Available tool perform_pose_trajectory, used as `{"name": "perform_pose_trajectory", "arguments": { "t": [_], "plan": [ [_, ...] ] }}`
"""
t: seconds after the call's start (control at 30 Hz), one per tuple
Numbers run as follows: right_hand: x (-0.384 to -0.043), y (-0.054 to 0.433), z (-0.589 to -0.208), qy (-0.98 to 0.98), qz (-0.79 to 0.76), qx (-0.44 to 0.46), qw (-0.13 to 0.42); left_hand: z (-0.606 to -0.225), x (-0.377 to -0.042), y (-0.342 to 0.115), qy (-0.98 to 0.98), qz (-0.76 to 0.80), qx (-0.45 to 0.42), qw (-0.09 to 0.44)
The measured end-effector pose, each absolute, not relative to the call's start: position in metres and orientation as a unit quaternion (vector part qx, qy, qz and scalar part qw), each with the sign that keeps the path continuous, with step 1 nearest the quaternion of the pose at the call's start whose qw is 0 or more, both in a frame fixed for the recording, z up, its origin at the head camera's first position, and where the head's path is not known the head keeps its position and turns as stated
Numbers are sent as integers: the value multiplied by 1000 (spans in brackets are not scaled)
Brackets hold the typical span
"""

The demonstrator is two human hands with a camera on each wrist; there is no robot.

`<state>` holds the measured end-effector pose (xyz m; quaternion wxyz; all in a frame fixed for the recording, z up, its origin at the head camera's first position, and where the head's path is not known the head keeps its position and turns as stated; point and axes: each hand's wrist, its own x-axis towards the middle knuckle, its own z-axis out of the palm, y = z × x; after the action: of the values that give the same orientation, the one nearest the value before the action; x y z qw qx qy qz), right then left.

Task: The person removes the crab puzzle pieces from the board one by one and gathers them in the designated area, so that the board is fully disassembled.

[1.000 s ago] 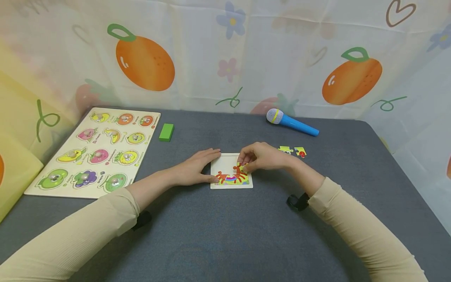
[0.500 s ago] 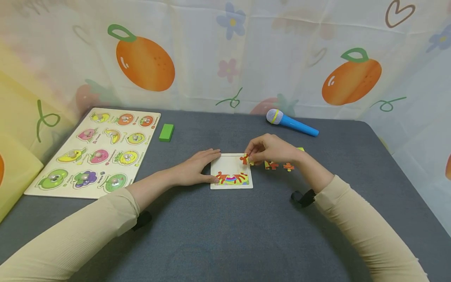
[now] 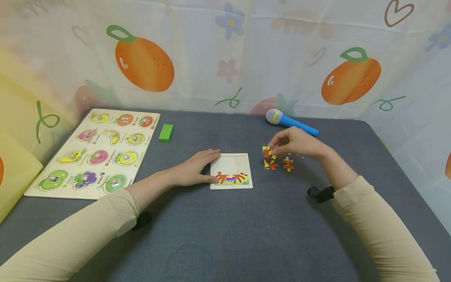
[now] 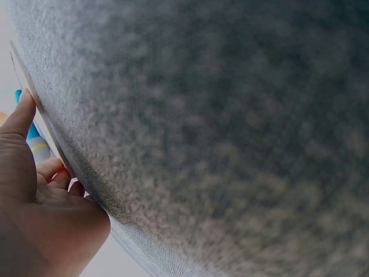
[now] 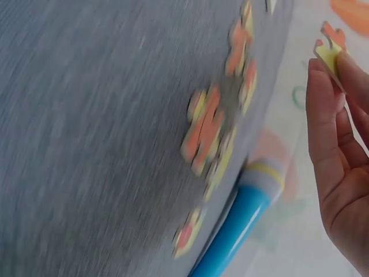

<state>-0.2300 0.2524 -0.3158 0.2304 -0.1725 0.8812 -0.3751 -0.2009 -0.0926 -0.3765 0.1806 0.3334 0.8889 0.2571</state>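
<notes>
My right hand [image 3: 294, 143] pinches a small yellow and red puzzle piece [image 3: 267, 150] between thumb and fingertips. In the right wrist view this piece [image 5: 331, 52] shows raised above the table. Other puzzle pieces [image 3: 288, 164] lie close beneath and beside that hand, some partly hidden by it. My left hand [image 3: 193, 168] rests along the left side of the square puzzle tray [image 3: 230, 160], thumb at its lower left and fingers at its upper left corner. Along the tray's bottom are fitted pieces [image 3: 230, 178] with red legs and a rainbow-like arc; its upper part is bare.
A blue toy microphone [image 3: 296, 124] lies behind the right hand. At the left is a large fruit peg board [image 3: 95, 152], with a green block [image 3: 166, 133] just right of it. A fruit-printed curtain [image 3: 197, 78] hangs behind the table.
My right hand has lifted the red and yellow piece off the tray's right side and carried it right, over the loose pieces. The left hand and the tray stay in place.
</notes>
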Motion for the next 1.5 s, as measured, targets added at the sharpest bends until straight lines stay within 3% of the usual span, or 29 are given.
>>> {"name": "perform_pose_trajectory", "arguments": {
  "t": [0.7, 1.07, 1.5],
  "plan": [
    [-225, 335, -320, 901, -335, -88, 263, -378, -201, -92, 890, 257, 332, 179],
    [-225, 343, -329, 893, -330, -87, 294, -377, -201, -93, 889, 258, 335, 176],
    [-227, 335, -331, 919, -281, -54, 273, -379, -202, -93, 889, 259, 335, 174]
  ]
}}
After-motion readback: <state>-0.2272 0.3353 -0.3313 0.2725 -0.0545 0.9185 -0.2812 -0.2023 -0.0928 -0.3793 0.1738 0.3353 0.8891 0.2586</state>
